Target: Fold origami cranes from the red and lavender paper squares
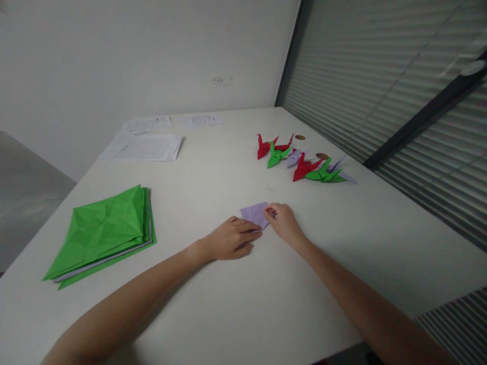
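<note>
A small piece of folded lilac origami paper (254,213) lies on the white table in front of me. My left hand (233,238) rests over its lower left side, fingers stretched out and pressing on its near edge, thumb apart on the table. At the paper's right corner, the thumb and fingers of my right hand (281,218) are closed in a pinch on the edge. The fingertips of both hands partly cover the paper.
To the left sits a stack of creased green and lilac paper (106,223). Folded cranes in red (302,168), green (277,156) and lilac (293,158) stand at the right back. Printed sheets (146,148) lie at the far left. Window blinds (380,76) border the right side.
</note>
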The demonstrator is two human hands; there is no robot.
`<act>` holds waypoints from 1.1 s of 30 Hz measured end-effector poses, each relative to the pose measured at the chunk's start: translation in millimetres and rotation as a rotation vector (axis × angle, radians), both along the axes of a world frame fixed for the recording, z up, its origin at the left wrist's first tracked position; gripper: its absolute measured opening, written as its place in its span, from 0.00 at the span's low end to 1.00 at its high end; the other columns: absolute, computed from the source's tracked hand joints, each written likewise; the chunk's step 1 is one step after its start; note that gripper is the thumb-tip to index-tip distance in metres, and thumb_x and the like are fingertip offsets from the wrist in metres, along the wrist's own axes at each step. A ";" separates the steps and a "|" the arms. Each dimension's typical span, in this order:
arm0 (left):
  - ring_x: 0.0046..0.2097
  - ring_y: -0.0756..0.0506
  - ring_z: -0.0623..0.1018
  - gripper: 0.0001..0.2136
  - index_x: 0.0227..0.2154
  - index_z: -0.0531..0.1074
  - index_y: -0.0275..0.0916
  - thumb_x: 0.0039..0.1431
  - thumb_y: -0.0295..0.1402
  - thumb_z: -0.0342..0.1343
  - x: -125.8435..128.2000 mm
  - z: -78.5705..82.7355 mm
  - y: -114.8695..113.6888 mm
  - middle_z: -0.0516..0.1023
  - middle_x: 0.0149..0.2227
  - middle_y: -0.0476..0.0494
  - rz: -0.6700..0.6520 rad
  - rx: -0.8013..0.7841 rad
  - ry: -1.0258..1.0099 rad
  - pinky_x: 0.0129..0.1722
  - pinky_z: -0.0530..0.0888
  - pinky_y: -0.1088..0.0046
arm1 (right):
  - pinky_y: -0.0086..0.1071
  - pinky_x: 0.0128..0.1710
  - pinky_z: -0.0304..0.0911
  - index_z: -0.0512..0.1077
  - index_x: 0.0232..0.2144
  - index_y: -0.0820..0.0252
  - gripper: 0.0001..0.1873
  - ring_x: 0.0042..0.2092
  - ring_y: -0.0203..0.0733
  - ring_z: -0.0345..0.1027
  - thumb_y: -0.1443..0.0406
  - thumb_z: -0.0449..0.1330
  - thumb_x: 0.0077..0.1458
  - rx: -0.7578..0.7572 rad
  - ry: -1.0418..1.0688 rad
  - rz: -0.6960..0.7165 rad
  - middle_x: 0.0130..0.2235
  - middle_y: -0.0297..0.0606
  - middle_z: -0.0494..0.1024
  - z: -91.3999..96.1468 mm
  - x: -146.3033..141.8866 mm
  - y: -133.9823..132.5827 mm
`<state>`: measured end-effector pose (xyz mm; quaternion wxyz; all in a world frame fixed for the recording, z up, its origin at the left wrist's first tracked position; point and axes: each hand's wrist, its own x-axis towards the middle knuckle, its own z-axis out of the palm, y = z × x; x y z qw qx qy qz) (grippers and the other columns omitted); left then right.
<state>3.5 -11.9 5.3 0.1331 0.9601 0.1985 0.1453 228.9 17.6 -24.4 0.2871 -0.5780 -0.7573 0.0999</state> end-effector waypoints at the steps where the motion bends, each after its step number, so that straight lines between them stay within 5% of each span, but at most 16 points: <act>1: 0.57 0.41 0.71 0.19 0.57 0.66 0.38 0.64 0.33 0.48 0.3 -0.3 -0.5 0.70 0.59 0.38 0.000 0.025 0.011 0.54 0.65 0.62 | 0.36 0.40 0.59 0.72 0.29 0.57 0.06 0.35 0.44 0.67 0.68 0.56 0.56 -0.001 -0.007 -0.001 0.29 0.38 0.77 0.1 -0.1 0.1; 12: 0.60 0.40 0.68 0.20 0.58 0.63 0.36 0.66 0.35 0.47 4.0 1.7 -4.8 0.66 0.62 0.38 0.031 0.029 0.067 0.55 0.64 0.61 | 0.36 0.40 0.59 0.72 0.29 0.57 0.06 0.35 0.45 0.67 0.68 0.56 0.57 0.002 -0.057 -0.015 0.30 0.38 0.77 1.2 -1.5 -1.0; 19: 0.61 0.38 0.66 0.24 0.58 0.64 0.35 0.68 0.46 0.44 7.6 -2.0 -8.8 0.64 0.63 0.34 0.070 0.090 0.087 0.57 0.63 0.59 | 0.35 0.41 0.57 0.72 0.30 0.58 0.06 0.36 0.43 0.67 0.68 0.55 0.58 -0.018 -0.105 -0.011 0.31 0.37 0.78 2.5 -3.1 -0.7; 33: 0.62 0.37 0.65 0.23 0.56 0.66 0.37 0.66 0.46 0.47 7.5 -2.5 -7.1 0.64 0.63 0.36 0.087 0.098 0.075 0.61 0.59 0.54 | 0.40 0.40 0.48 0.72 0.39 0.55 0.08 0.43 0.52 0.60 0.62 0.53 0.64 0.019 -0.429 -0.124 0.39 0.42 0.77 10.1 -13.0 -16.3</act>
